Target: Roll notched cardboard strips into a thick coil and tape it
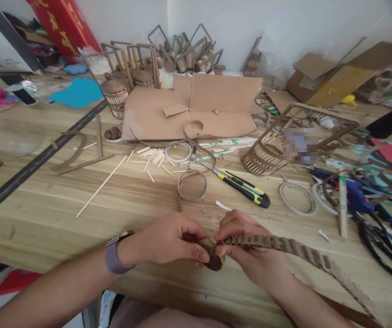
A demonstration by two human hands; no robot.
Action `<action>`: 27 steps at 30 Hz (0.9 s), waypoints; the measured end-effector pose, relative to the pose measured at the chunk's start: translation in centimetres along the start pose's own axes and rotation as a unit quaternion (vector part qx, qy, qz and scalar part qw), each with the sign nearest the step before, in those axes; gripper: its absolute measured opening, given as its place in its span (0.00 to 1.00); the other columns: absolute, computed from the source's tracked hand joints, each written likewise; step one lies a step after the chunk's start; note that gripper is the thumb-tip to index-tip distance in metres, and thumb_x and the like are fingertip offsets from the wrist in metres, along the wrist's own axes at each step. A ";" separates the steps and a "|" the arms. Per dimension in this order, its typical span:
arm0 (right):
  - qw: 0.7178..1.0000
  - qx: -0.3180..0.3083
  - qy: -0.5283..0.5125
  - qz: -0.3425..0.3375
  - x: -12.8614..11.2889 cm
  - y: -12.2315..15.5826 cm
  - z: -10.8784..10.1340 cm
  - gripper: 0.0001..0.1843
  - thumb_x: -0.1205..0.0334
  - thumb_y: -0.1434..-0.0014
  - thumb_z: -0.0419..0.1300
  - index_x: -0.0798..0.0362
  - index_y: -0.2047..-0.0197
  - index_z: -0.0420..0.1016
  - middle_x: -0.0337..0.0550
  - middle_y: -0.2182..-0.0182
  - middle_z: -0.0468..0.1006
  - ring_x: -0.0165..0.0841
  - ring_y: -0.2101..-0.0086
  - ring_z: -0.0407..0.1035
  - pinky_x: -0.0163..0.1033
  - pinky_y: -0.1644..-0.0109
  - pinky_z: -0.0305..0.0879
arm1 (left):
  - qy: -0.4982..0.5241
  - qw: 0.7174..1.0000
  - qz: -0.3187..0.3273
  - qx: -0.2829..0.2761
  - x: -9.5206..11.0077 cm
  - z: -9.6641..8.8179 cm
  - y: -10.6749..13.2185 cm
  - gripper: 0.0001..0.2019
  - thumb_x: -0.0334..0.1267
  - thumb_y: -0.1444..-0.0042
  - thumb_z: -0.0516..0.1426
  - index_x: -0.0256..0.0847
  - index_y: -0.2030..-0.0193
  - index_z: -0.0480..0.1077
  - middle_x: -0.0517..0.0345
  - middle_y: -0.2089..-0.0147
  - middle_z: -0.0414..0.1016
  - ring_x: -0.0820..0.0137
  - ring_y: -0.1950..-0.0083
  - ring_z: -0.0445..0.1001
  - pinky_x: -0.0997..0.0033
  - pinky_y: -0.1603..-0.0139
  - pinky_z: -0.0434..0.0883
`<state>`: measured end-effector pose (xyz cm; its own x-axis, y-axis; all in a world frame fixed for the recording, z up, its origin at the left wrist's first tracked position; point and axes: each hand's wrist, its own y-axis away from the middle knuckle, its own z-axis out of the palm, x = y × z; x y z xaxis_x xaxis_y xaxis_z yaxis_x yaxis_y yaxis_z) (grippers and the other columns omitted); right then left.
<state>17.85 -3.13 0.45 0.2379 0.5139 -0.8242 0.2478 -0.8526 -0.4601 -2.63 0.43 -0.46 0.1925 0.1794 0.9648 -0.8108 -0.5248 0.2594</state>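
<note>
Near the close edge of the wooden surface (pixel 141 196), the left hand (pixel 170 241) is gripping a tightly rolled corrugated cardboard coil (pixel 214 261), its thumb pressing against the ridged face. Just beside it, on the coil's three o'clock side, the right hand (pixel 250 257) is pinching a corrugated cardboard strip (pixel 305 253), whose long tail is trailing away toward four o'clock. The step in hand appears to be wrapping or fixing this strip around the coil, though the grasp is hiding whether the two are already joined. Such a move is probably calling for even tension from the right hand, small turns from the left, and edges kept flush so that no layer is slipping sideways. Taking the coil as the clock's centre, a yellow-and-black utility knife (pixel 244 184) is lying toward one o'clock, and a slatted basket (pixel 266 155) is sitting farther out that way. What looks like a blue glue gun (pixel 356 191) is resting toward two o'clock, well apart; pale wooden sticks (pixel 155 154) are lying scattered toward eleven.
</note>
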 end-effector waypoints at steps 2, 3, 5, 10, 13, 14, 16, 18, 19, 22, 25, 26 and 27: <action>1.000 -0.009 0.002 0.012 0.0 0.0 0.0 0.12 0.52 0.41 0.67 0.51 0.71 0.78 0.37 0.76 0.75 0.28 0.74 0.71 0.32 0.72 0.69 | -0.030 0.999 0.009 0.010 0.2 0.0 0.1 0.15 0.50 0.45 0.63 0.39 0.65 0.80 0.57 0.69 0.80 0.66 0.67 0.75 0.74 0.69 0.64; 1.000 -0.012 0.002 0.019 -0.1 -0.1 0.0 0.13 0.52 0.41 0.66 0.51 0.71 0.78 0.37 0.76 0.75 0.28 0.74 0.71 0.32 0.72 0.68 | -0.046 0.999 0.015 0.015 0.3 -0.1 0.1 0.15 0.50 0.44 0.63 0.39 0.65 0.80 0.58 0.70 0.80 0.67 0.68 0.75 0.74 0.70 0.64; 0.999 -0.023 -0.002 0.037 -0.1 -0.2 0.1 0.14 0.51 0.40 0.65 0.51 0.72 0.78 0.38 0.76 0.74 0.29 0.74 0.70 0.33 0.72 0.68 | -0.076 0.997 0.027 0.020 0.5 -0.2 0.2 0.14 0.50 0.44 0.63 0.39 0.66 0.80 0.59 0.70 0.79 0.68 0.69 0.74 0.75 0.70 0.62; 0.992 -0.087 -0.014 0.091 0.0 -0.3 0.1 0.15 0.51 0.39 0.65 0.51 0.73 0.78 0.38 0.77 0.76 0.29 0.73 0.71 0.33 0.69 0.68 | -0.155 0.986 0.053 0.027 0.5 0.0 0.3 0.14 0.49 0.42 0.62 0.40 0.64 0.80 0.60 0.71 0.77 0.69 0.69 0.72 0.76 0.70 0.60; 0.982 -0.120 -0.020 0.142 0.4 -0.1 0.4 0.13 0.51 0.43 0.67 0.50 0.72 0.78 0.37 0.76 0.77 0.29 0.73 0.71 0.33 0.70 0.67 | -0.192 0.979 0.064 0.020 0.4 0.4 0.2 0.12 0.46 0.40 0.61 0.39 0.65 0.80 0.58 0.69 0.77 0.68 0.67 0.74 0.75 0.68 0.62; 0.978 -0.128 -0.024 0.164 0.6 0.1 0.5 0.12 0.51 0.43 0.68 0.50 0.72 0.78 0.36 0.76 0.77 0.29 0.74 0.71 0.33 0.72 0.67 | -0.203 0.976 0.070 0.022 0.4 0.6 0.1 0.12 0.44 0.38 0.60 0.39 0.66 0.79 0.57 0.68 0.78 0.68 0.66 0.74 0.75 0.66 0.63; 0.973 -0.120 -0.032 0.193 0.8 0.2 0.7 0.13 0.51 0.42 0.66 0.50 0.71 0.76 0.35 0.76 0.77 0.29 0.76 0.71 0.32 0.74 0.66 | -0.225 0.970 0.076 0.051 0.4 0.8 0.0 0.10 0.41 0.37 0.59 0.39 0.66 0.77 0.58 0.67 0.76 0.68 0.65 0.73 0.74 0.65 0.63; 0.975 -0.106 -0.018 0.194 0.8 0.2 0.7 0.12 0.52 0.39 0.63 0.50 0.69 0.75 0.36 0.76 0.77 0.30 0.76 0.71 0.32 0.74 0.67 | -0.234 0.964 0.065 0.106 0.6 0.8 0.0 0.07 0.39 0.39 0.60 0.40 0.68 0.74 0.61 0.69 0.73 0.69 0.67 0.70 0.74 0.67 0.61; 0.978 -0.098 0.004 0.183 0.7 0.2 0.7 0.12 0.53 0.39 0.63 0.51 0.69 0.75 0.36 0.76 0.77 0.30 0.75 0.72 0.32 0.73 0.67 | -0.232 0.961 0.057 0.137 0.7 0.7 0.0 0.06 0.38 0.42 0.62 0.40 0.69 0.73 0.62 0.71 0.71 0.70 0.69 0.68 0.75 0.69 0.60; 0.983 -0.073 0.083 0.146 0.4 0.1 0.4 0.11 0.55 0.40 0.64 0.51 0.70 0.74 0.36 0.78 0.76 0.31 0.75 0.71 0.33 0.73 0.66 | -0.204 0.957 0.041 0.203 0.9 0.6 0.1 0.07 0.37 0.46 0.64 0.40 0.71 0.71 0.64 0.71 0.66 0.72 0.70 0.65 0.75 0.70 0.60; 0.984 -0.023 0.097 0.150 0.4 0.3 0.2 0.13 0.52 0.40 0.64 0.51 0.71 0.76 0.38 0.78 0.79 0.32 0.76 0.72 0.33 0.74 0.66 | -0.130 0.965 0.045 0.223 0.8 0.5 0.2 0.08 0.42 0.45 0.64 0.40 0.63 0.74 0.61 0.67 0.70 0.70 0.66 0.68 0.74 0.67 0.64; 0.983 -0.010 0.091 0.160 0.5 0.5 0.3 0.13 0.52 0.40 0.64 0.51 0.71 0.76 0.39 0.78 0.80 0.32 0.76 0.73 0.33 0.74 0.67 | -0.093 0.971 0.047 0.217 0.6 0.5 0.2 0.11 0.43 0.44 0.63 0.40 0.58 0.74 0.60 0.65 0.73 0.69 0.65 0.70 0.73 0.65 0.66; 0.982 0.001 0.085 0.167 0.6 0.6 0.3 0.13 0.51 0.41 0.64 0.51 0.71 0.77 0.40 0.77 0.81 0.32 0.76 0.74 0.34 0.74 0.68 | -0.055 0.976 0.049 0.205 0.4 0.5 0.2 0.12 0.43 0.42 0.62 0.40 0.55 0.74 0.58 0.63 0.75 0.68 0.63 0.72 0.73 0.63 0.68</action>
<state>17.86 -3.36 -0.46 0.4587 0.2129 -0.8627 0.1271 -0.9766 -0.1734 -2.40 -0.04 0.03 0.2009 0.0338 0.9790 -0.5435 -0.8277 0.1401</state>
